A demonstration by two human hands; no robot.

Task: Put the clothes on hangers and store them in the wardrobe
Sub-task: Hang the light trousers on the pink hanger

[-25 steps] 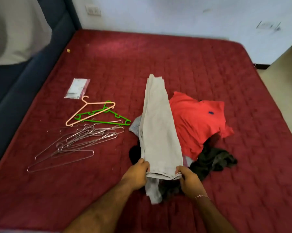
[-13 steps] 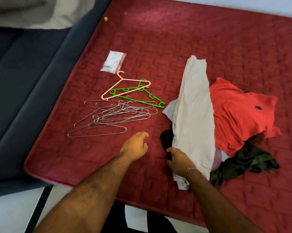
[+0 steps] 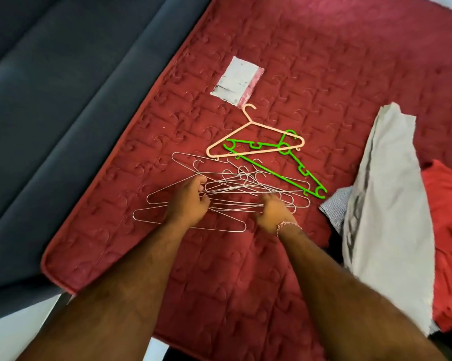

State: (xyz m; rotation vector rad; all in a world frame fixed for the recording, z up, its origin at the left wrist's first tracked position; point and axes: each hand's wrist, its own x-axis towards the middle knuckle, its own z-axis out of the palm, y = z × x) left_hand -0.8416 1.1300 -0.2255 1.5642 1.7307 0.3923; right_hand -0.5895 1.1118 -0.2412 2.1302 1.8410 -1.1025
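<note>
A tangle of several wire hangers [image 3: 242, 187] lies on the red quilted mattress [image 3: 324, 61] near its front left corner. My left hand [image 3: 188, 201] sits on the tangle's left side with fingers curled among the wires. My right hand [image 3: 274, 211] touches the tangle's right side with its fingers stretched out. Just beyond lie a peach plastic hanger [image 3: 230, 136] and a green plastic hanger [image 3: 283, 148], crossed over each other. Grey folded trousers [image 3: 386, 199] lie to the right on top of a red shirt [image 3: 449, 230] and a checked grey garment [image 3: 334, 207].
A flat plastic packet [image 3: 236, 80] lies beyond the hangers. A dark blue padded frame [image 3: 63, 87] borders the mattress on the left. Pale floor [image 3: 11, 334] shows below the mattress corner. No wardrobe is in view.
Both hands let go of the grey trousers and moved left onto the wire hangers. My view swung left and down toward the hangers.
</note>
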